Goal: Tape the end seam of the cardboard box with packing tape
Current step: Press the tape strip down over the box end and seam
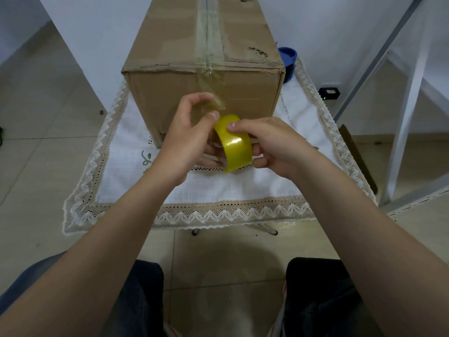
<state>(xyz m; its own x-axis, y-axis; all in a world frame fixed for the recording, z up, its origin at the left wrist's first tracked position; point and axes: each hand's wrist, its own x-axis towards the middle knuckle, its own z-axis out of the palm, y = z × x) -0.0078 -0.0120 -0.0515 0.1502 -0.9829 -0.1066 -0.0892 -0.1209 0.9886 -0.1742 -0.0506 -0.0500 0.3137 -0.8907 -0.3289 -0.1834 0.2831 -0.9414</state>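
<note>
A tall brown cardboard box [245, 93] stands on a small table covered by a white lace-edged cloth [218, 188]. Clear tape [209, 40] runs along its top seam and down over the near end face, where a strip [213, 93] hangs to about mid-height. A yellowish roll of packing tape [237, 144] is held upright in front of that face. My right hand [274, 144] grips the roll, thumb on its outer band. My left hand [189, 139] holds the roll's other side, thumb pressed at its top edge and forefinger curled near the strip's lower end.
A blue cup-like object [288, 57] sits behind the box at the right. A small black device [329, 92] lies on the floor to the right, near white metal frame legs [408, 113]. My knees show at the bottom. Tiled floor surrounds the table.
</note>
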